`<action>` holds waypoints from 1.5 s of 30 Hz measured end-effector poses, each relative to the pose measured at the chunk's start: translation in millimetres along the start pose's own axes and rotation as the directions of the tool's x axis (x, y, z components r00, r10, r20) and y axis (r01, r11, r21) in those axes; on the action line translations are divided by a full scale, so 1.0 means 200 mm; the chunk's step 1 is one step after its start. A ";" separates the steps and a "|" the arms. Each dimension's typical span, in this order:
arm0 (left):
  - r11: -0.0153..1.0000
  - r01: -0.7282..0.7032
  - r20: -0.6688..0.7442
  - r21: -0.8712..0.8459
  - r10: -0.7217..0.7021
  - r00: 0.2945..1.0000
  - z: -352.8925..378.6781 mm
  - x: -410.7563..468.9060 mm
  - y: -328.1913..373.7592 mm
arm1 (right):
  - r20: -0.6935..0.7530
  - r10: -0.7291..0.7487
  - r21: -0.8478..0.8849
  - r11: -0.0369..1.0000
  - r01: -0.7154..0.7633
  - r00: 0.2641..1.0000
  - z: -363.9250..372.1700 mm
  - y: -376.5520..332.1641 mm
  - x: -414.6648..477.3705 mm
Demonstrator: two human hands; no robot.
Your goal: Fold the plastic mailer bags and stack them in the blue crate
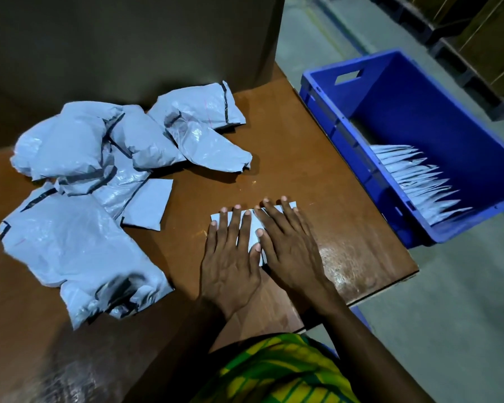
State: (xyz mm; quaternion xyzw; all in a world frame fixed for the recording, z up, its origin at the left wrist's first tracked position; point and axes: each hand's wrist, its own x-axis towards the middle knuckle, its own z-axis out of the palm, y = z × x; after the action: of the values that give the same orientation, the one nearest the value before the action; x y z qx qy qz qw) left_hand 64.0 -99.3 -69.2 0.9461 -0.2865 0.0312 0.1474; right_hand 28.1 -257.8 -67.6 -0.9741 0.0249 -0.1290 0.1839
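A small folded grey mailer bag (253, 228) lies flat on the brown table (317, 175). My left hand (230, 257) and my right hand (288, 242) press down on it side by side with straight, spread fingers, hiding most of it. A heap of crumpled grey mailer bags (99, 184) with black seal strips covers the left half of the table. One folded mailer (147, 203) lies at the heap's right edge. The blue crate (419, 112) stands right of the table and holds a row of folded mailers (416, 178) along its near wall.
A tall brown cardboard wall (128, 39) stands behind the table. The table's right edge runs close to the crate. Grey floor lies beyond the crate, with dark pallets and boxes (477, 39) at the far right. Green-yellow cloth (274, 370) shows at the bottom.
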 end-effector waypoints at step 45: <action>0.918 -0.162 -0.322 -0.361 0.040 0.946 -0.24 -0.22 -0.11 | -0.262 0.086 0.184 0.982 -0.038 0.961 -0.29 -0.01 -0.27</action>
State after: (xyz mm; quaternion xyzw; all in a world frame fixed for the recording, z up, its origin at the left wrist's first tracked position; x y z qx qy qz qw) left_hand 40.7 -43.5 -36.4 0.8662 -0.3097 0.1296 0.3701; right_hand -39.3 -271.1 -27.4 -0.9261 0.0687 -0.2559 0.2686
